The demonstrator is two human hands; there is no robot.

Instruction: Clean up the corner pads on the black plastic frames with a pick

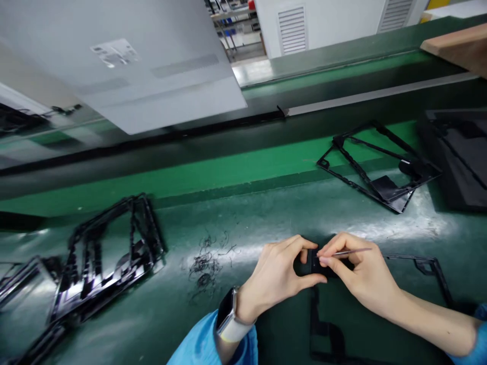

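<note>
A black plastic frame (325,332) lies on the green table in front of me, partly covered by my hands and forearm. My left hand (283,266) grips a small dark part of this frame between thumb and fingers at its upper left corner. In my right hand (353,266) a thin, pen-like blade or tool (355,250) is pinched, its tip hidden at the fingertips close to the dark part. Both hands nearly touch each other. A watch sits on my left wrist.
Dark thin shavings (205,266) lie left of my hands. Stacked black frames (140,253) stand at the left, more frames (361,172) lie at the upper right, beside a dark box (460,162). A grey panel (152,66) hangs over the table's far side.
</note>
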